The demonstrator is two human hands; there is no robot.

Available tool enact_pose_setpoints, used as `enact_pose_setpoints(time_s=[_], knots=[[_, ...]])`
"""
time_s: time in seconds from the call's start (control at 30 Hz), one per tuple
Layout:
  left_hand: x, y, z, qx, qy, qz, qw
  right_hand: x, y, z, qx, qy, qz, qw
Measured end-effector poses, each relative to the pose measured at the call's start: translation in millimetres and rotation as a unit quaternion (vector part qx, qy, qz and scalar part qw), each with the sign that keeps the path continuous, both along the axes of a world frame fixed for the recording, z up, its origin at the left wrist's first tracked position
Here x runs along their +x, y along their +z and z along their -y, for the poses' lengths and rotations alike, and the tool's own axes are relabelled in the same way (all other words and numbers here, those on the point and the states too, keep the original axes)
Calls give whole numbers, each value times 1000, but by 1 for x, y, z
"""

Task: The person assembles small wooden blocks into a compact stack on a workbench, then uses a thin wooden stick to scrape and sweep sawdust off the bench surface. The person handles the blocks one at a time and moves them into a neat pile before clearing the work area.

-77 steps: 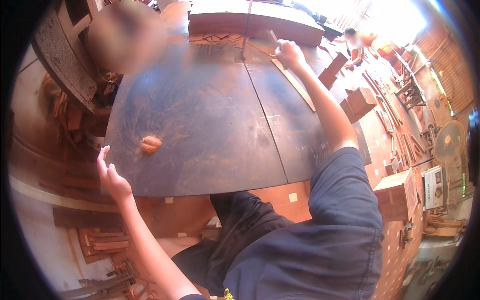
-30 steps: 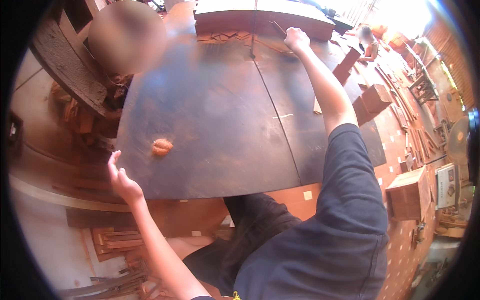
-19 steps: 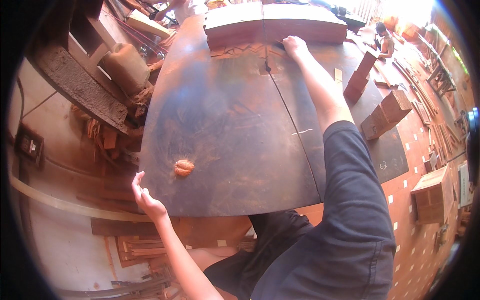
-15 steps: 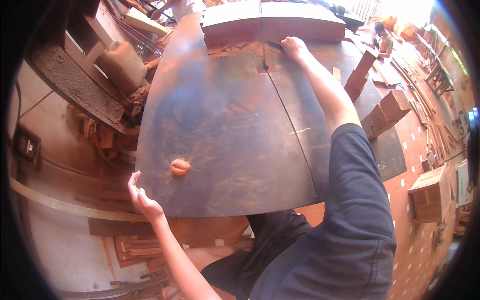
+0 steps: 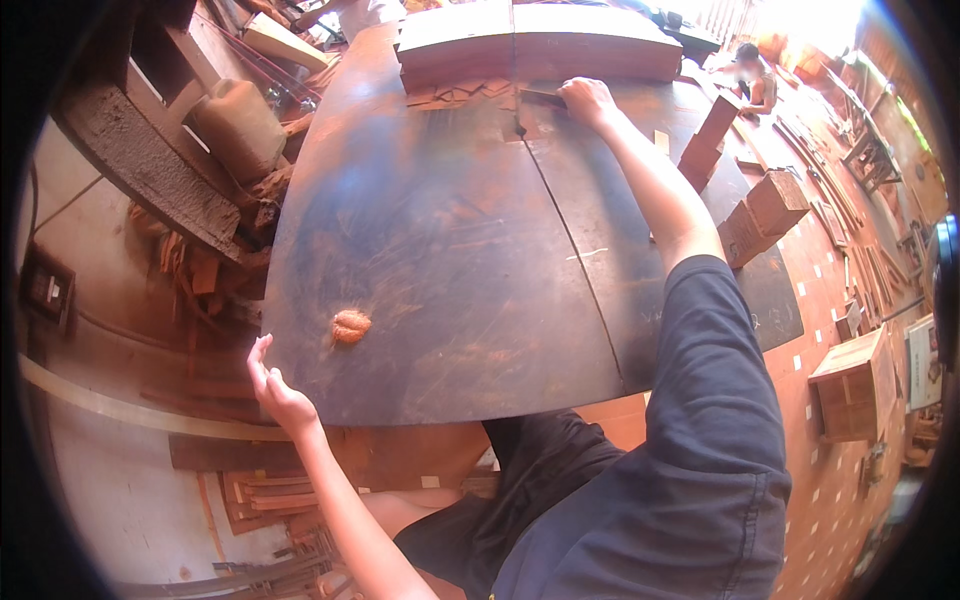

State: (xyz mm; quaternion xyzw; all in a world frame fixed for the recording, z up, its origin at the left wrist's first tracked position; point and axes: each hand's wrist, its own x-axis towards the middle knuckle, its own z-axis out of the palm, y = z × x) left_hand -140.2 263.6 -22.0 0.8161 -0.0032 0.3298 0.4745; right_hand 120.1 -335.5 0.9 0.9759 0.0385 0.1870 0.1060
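A wide dark metal table (image 5: 430,260) spreads before me, with a straight slot (image 5: 570,235) running toward me from a small hole. Beyond the hole, a thin upright blade-like line crosses a thick wooden beam (image 5: 590,58). Stretched far forward, my right hand (image 5: 588,103) is closed around one end of a thin dark strip (image 5: 541,97), whose other end points left toward the line. My left hand (image 5: 283,393) is held by the table's near left edge, fingers stretched and holding nothing. Close to it on the table sits a fibrous orange-brown lump (image 5: 350,326).
Broken wood chips (image 5: 460,95) lie along the beam's near side. Wooden blocks (image 5: 765,218) stand at the table's right, beside my right arm. A tan jug (image 5: 238,125) and machine parts crowd the left. Another person (image 5: 760,88) is at the far right, and a wooden box (image 5: 850,385) stands below.
The whole view has shifted slightly. My right hand has moved a little nearer and rightward relative to the hole, and more of the dark strip shows. My left hand keeps its pose.
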Motion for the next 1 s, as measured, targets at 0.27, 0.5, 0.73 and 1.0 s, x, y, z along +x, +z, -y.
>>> enact_pose_setpoints(time_s=[0.27, 0.5, 0.73, 1.0], knots=[[0, -2, 0, -10, -2, 13, 1000, -2, -2, 13, -11, 29, -11, 999], [0, -2, -4, -2, -1, 19, 1000, -14, 3, 6, -59, 29, -39, 997], [-1, 0, 1, -8, -3, 26, 1000, -29, 6, 12, -41, 30, -46, 998], [1, -8, -8, -9, -26, 23, 999, -56, -1, 26, 17, 91, 55, 994]])
